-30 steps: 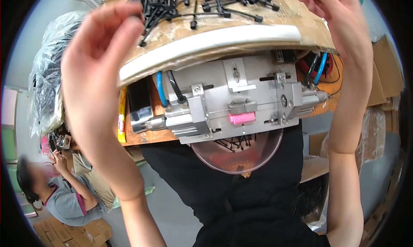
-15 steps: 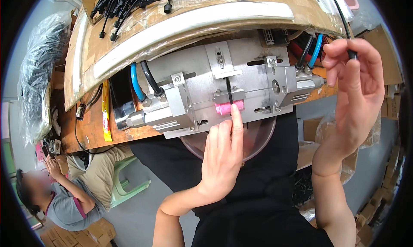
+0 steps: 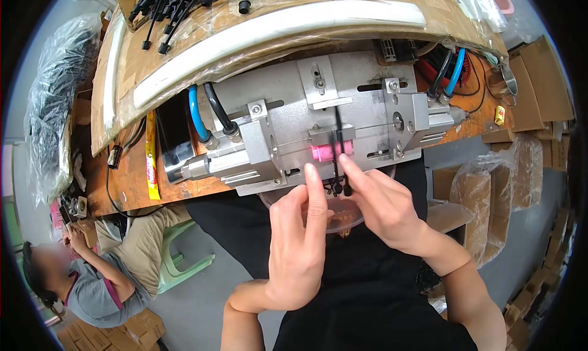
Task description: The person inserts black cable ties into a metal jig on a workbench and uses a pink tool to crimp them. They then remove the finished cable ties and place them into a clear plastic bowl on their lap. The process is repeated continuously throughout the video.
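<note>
A metal fixture point(image 3: 294, 127) lies before me with a pink block point(image 3: 323, 152) at its middle front. Two thin black cables point(image 3: 339, 127) with thicker ends run across the block and hang past the front edge. My right hand point(image 3: 389, 207) is closed, its fingertips at the right-hand cable just below the block; part of the grip is hidden. My left hand point(image 3: 297, 241) is beside the cables' lower ends, its index finger stretched up towards the block and the other fingers bent. I see nothing held in it. Below the fixture stands a clear bowl point(image 3: 352, 219), partly covered by my hands.
Several black cables with thick ends point(image 3: 177, 11) lie on the cardboard point(image 3: 257, 36) behind the fixture. Blue and black hoses point(image 3: 197, 115) join the metal cylinders at both sides. A yellow packet point(image 3: 151, 161) lies at left. A seated person point(image 3: 101, 283) is at far left.
My right hand has come down from the upper right to the pink block, bringing a black cable. My left index finger has drawn back from the block, down and left.
</note>
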A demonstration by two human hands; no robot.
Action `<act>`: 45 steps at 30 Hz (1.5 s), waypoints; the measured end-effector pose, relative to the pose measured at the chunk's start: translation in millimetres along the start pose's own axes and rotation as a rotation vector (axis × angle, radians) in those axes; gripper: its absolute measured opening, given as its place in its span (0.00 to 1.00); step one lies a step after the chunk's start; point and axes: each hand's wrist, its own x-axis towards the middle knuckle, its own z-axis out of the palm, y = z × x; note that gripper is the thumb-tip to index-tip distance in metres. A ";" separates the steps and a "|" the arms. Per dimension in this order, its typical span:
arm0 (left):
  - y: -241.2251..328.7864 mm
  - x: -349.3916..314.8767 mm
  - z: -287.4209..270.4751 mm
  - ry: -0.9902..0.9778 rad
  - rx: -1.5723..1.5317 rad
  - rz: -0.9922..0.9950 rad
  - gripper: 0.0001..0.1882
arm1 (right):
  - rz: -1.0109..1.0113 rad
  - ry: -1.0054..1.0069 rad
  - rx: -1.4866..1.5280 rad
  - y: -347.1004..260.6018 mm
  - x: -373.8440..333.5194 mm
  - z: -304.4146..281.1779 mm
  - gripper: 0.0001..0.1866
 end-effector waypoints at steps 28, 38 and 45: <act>-47.6 76.3 -60.3 0.298 0.133 0.118 0.35 | -0.427 0.135 -0.584 52.5 221.2 -50.4 0.05; 0.5 12.6 36.6 0.019 0.279 0.130 0.35 | 0.082 0.372 0.150 -6.6 192.6 -107.3 0.12; -2.5 14.1 40.4 -0.039 0.321 0.095 0.37 | -0.091 0.473 0.216 2.3 94.7 -95.6 0.12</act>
